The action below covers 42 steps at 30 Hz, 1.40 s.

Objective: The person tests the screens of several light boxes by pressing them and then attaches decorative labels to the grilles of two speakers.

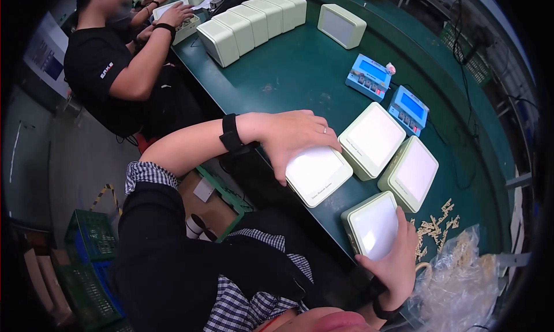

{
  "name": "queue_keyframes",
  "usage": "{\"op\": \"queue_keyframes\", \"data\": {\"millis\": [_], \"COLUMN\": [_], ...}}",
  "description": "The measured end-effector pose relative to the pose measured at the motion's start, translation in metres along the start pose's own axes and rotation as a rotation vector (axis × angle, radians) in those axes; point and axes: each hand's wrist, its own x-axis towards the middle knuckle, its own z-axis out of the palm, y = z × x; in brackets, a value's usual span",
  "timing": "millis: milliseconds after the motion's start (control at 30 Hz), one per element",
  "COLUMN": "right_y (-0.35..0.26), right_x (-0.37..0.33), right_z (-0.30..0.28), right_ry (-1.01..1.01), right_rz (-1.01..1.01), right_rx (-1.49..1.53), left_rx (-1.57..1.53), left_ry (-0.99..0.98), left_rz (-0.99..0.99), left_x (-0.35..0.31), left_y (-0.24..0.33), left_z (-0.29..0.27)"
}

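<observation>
My left hand (295,134) curves over a pale green, box-shaped device (320,176) with a white front panel, its thumb on the near-left edge and fingers along the far edge. The device lies at the bench's near edge, panel facing up. My right hand (398,260) grips a second similar device (372,228) by its right side and near edge, also at the bench edge. Two more such devices, one pale green box (374,139) and another pale green box (411,173), lie just beyond, panels up. Undersides of the held ones are hidden.
Two blue instruments (369,76) with screens stand behind the boxes. A row of pale boxes (254,26) and a single box (341,26) are at the far side. Small beige parts (435,228) and a clear plastic bag (456,280) lie right. A co-worker (109,61) sits far left.
</observation>
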Motion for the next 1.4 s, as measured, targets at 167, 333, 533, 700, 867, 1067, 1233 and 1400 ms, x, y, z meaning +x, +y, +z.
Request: {"op": "queue_keyframes", "data": {"millis": [167, 333, 533, 700, 867, 1067, 1233, 1400], "right_y": [0.002, 0.0, 0.001, 0.004, 0.003, 0.001, 0.007, 0.007], "right_x": [0.004, 0.003, 0.004, 0.0, -0.001, -0.004, 0.001, 0.002], "right_z": [-0.003, 0.002, 0.001, 0.005, 0.006, 0.004, 0.007, 0.007], "right_ry": [0.021, 0.05, 0.04, 0.084, 0.076, 0.083, 0.08, 0.07], "right_rz": [-0.088, -0.045, 0.015, -0.005, -0.003, 0.014, -0.006, -0.003], "right_rx": [-0.012, 0.034, 0.041, 0.08, 0.078, 0.087, 0.055, 0.05], "left_rx": [-0.027, -0.022, -0.008, -0.002, -0.015, -0.001, 0.015, 0.01], "left_ry": [-0.01, 0.0, 0.053, 0.015, 0.009, 0.029, 0.021, -0.016], "left_rz": [-0.002, 0.018, 0.009, -0.008, -0.02, -0.038, -0.019, -0.04], "left_x": [0.005, 0.007, 0.007, 0.011, 0.01, 0.01, 0.012, 0.012], "left_y": [-0.003, -0.001, -0.002, 0.001, 0.004, 0.005, 0.0, 0.004], "left_z": [-0.001, -0.003, -0.004, -0.003, -0.001, -0.001, -0.001, -0.005]}}
